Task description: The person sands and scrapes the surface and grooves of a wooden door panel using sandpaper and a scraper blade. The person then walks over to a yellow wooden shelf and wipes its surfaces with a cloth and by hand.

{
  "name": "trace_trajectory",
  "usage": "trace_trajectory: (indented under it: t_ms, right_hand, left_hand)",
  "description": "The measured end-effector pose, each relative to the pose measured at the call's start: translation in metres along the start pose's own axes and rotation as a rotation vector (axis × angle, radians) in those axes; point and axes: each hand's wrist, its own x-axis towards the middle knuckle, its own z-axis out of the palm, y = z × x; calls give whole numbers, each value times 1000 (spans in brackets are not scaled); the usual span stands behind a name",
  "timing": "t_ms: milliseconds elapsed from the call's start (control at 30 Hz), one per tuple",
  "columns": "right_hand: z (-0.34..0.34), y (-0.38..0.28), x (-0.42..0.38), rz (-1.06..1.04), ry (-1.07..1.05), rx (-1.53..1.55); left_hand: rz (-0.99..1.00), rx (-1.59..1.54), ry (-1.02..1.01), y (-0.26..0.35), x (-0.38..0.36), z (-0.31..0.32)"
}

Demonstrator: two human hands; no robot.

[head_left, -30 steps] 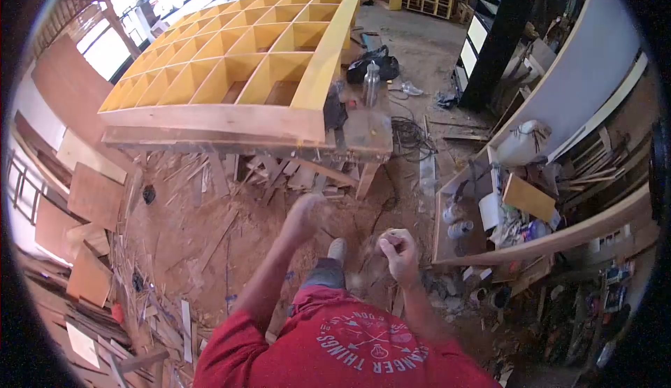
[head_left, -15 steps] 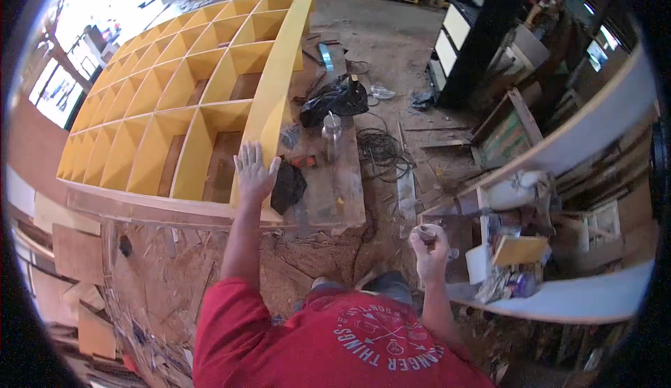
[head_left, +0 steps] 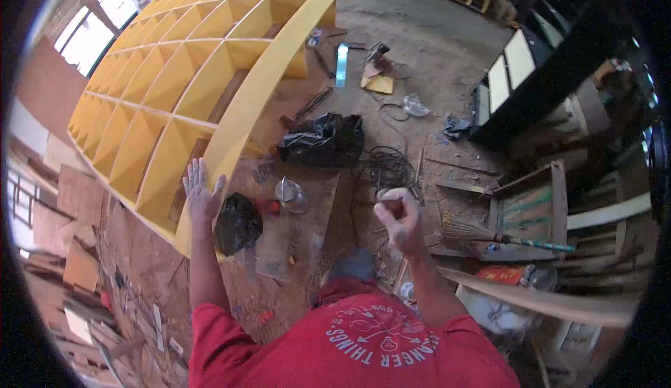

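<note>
My left hand [head_left: 202,194] lies with spread fingers against the wide side board of a yellow shelf unit with many compartments [head_left: 241,119]. My right hand [head_left: 401,224] is raised in front of my body, its fingers curled round a small brownish piece [head_left: 393,208] that I cannot clearly make out. Close to my left hand, a black plastic bag [head_left: 238,224] sits beside the board. A metal container [head_left: 291,195] stands between my two hands, on the low wooden surface.
A larger black bag [head_left: 323,140] and a coiled cable [head_left: 388,168] lie ahead. To the right are a black cabinet [head_left: 538,59], a wooden frame [head_left: 559,199], a broom [head_left: 465,230] and a long board [head_left: 545,300]. Wood scraps [head_left: 84,269] are at the left.
The view has shifted and turned. My left hand still rests on the yellow board, and my right hand has moved forward, away from the long board at the right, still curled.
</note>
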Motion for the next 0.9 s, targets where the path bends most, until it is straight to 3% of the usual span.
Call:
trace_trajectory:
  t_ms: [167,267,367,433,567,667,767,900]
  right_hand:
    - [-50,37,104,8,27,-4]
    - [-72,43,167,89,30,-64]
    - [-88,80,245,-164,-2,-74]
    - [-99,101,292,32,-38,-61]
    - [-103,81,399,115,-109,-79]
    - [-107,106,479,-18,-11,-69]
    - [-112,108,550,15,21,-83]
    - [-132,117,650,90,-108,-81]
  left_hand:
    - [-5,111,42,-4,16,27]
    - [28,48,-56,24,44,16]
    - [82,9,-52,50,116,37]
    - [110,0,-50,81,164,40]
    - [71,-8,-107,150,263,47]
    - [123,17,-112,201,346,70]
    - [141,45,-89,247,416,95]
    - [108,-30,-90,318,494,112]
